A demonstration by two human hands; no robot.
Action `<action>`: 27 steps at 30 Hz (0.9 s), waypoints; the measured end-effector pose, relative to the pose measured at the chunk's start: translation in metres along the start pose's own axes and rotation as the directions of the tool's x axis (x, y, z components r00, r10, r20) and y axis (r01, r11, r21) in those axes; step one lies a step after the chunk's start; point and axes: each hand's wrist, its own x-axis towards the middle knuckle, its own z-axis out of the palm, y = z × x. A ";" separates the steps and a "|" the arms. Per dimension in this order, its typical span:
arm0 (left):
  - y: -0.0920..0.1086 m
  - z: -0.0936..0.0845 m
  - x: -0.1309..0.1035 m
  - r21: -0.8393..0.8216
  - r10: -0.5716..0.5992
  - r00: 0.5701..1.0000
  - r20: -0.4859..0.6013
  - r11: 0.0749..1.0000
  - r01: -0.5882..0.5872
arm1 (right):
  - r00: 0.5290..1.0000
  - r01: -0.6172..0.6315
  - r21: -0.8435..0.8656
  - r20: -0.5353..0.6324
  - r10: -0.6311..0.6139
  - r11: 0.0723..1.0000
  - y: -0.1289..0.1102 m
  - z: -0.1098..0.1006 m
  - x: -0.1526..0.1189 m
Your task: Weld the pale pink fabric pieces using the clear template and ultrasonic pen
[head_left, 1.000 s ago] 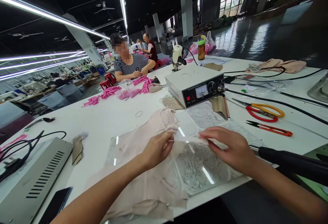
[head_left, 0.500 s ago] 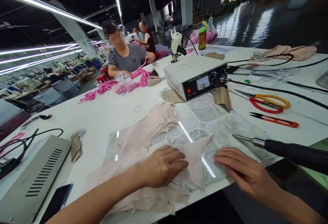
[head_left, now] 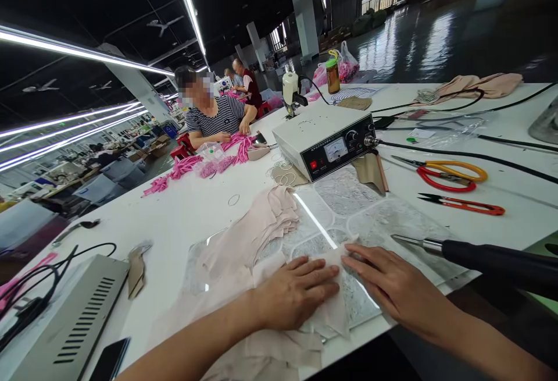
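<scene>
Since the earlier frame the right hand (head_left: 387, 276) has come leftward, from just beside the thin pale-pink fabric piece (head_left: 337, 311) to its far corner; the left hand (head_left: 300, 291) has slid a little rightward and spread.

The piece lies on a glossy clear sheet (head_left: 392, 218) by the table's (head_left: 174, 212) near edge. It should handle as feather-light, limp and prone to slide or crease on that smooth surface; an exposed corner looks the best hold, with a flat palm beside it. One corner points toward the table's far side, another toward the near edge; the left hand hides too much to settle the long axis.

The left fingers lie flat and splayed on the fabric, clenching nothing. The right fingers are stretched out with tips at the corner; whether they pinch it I cannot tell.

Beyond is a fabric stack (head_left: 261, 224), running obliquely away from the near edge. To the right a black-handled pointed tool (head_left: 479, 256) overhangs that edge.
</scene>
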 end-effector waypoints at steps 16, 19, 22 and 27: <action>-0.004 -0.007 0.035 -0.345 -0.310 0.929 -0.201 0.910 0.229 | 0.985 -0.133 0.106 -0.094 0.143 0.985 0.002 -0.003 0.006; -0.005 -0.006 0.054 -0.437 -0.424 0.902 -0.089 0.830 0.347 | 0.979 -0.180 0.177 -0.069 0.194 0.968 0.001 -0.005 0.007; -0.005 -0.004 0.066 -0.474 -0.468 0.884 -0.006 0.780 0.410 | 0.964 -0.255 0.248 -0.010 0.266 0.935 -0.001 -0.008 0.008; -0.002 -0.003 0.067 -0.468 -0.485 0.874 -0.007 0.774 0.426 | 0.852 -0.511 0.278 0.288 0.437 0.813 -0.007 -0.016 0.012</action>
